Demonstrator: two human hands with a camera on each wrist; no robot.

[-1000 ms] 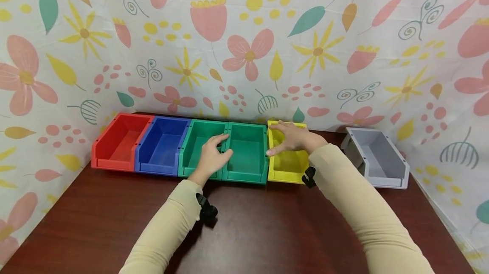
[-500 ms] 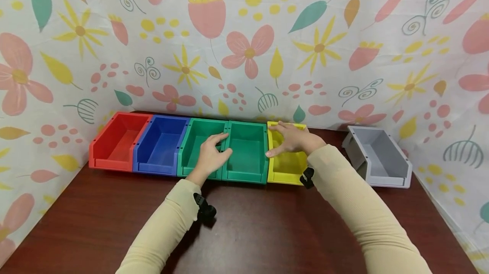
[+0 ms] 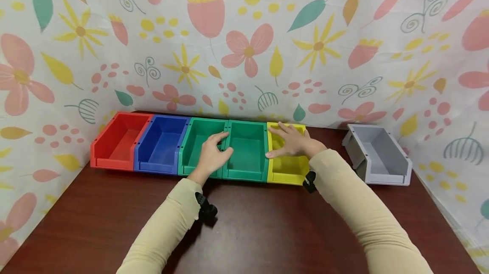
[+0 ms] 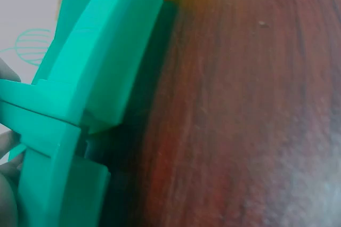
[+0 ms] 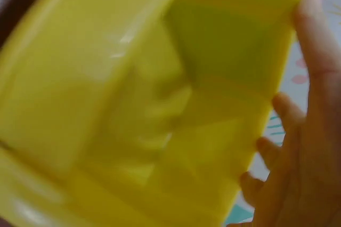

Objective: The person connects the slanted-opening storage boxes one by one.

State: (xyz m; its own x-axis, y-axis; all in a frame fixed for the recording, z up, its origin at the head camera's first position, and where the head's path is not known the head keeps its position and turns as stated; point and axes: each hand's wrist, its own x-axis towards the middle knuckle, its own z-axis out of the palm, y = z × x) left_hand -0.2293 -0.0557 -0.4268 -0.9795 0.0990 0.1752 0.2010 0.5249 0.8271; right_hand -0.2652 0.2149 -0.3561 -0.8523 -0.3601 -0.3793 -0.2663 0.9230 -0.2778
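Observation:
My left hand (image 3: 212,155) is at the adjoining side walls of the left green bin (image 3: 195,155) and the right green bin (image 3: 246,151). It pinches these walls, thumb on the right bin's side, the other fingers partly hidden in the left bin. In the left wrist view, fingertips show on both sides of the green seam (image 4: 40,112). My right hand (image 3: 292,140) spreads over the yellow bin (image 3: 286,168), its thumb at the bin's left rim beside the green one. In the right wrist view, straight fingers (image 5: 314,40) lie along the yellow rim (image 5: 277,88).
A blue bin (image 3: 162,146) and a red bin (image 3: 120,144) continue the row to the left. Apart on the right stands a grey bin (image 3: 376,155). The row sits on a dark wooden table (image 3: 259,227) before a floral curtain (image 3: 244,6).
The narrow gap between the yellow bin and the right green bin has closed. My right fingers have spread a little more; my left hand stays put. The head view has shifted slightly.

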